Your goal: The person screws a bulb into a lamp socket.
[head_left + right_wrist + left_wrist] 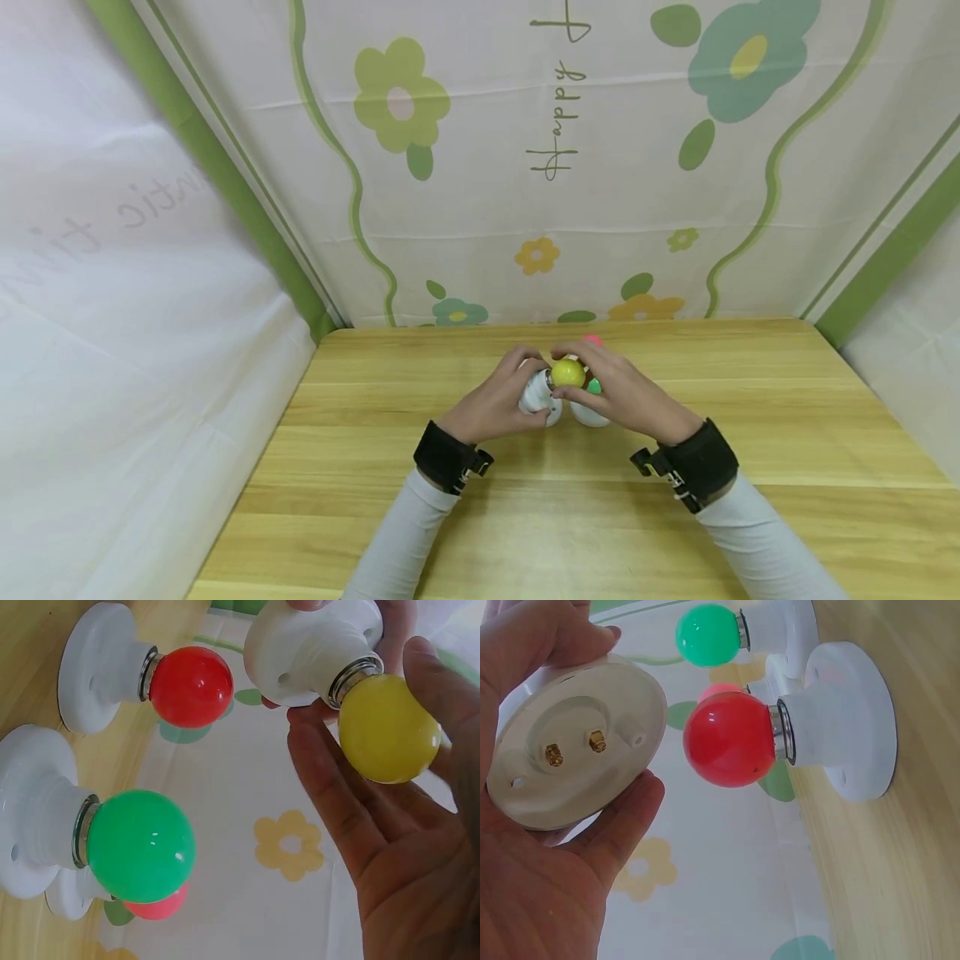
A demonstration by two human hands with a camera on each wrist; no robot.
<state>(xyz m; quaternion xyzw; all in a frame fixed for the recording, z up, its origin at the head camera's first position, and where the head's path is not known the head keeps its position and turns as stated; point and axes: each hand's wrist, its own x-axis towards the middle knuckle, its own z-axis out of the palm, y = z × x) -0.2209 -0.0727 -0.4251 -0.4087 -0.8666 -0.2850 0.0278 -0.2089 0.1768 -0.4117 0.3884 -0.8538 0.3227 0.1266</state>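
Observation:
My left hand [491, 406] grips a white lamp holder [300, 652] by its round base. Its underside, with two brass terminals, faces the left wrist camera. A yellow light bulb [386, 731] sits in the holder's mouth, a strip of its metal screw cap showing. Around that bulb curl the thumb and fingers of my right hand [630, 393]. Both hands are above the table, close together. Just below them a red bulb [731, 740] stands in its own white holder [855, 724], largely hidden in the head view.
A green bulb [140, 846] in a white holder [30, 814] stands beside the red one. Behind it is a pink bulb [592, 341] in another holder. The wooden table [525, 533] ends at a flowered cloth wall [465, 208].

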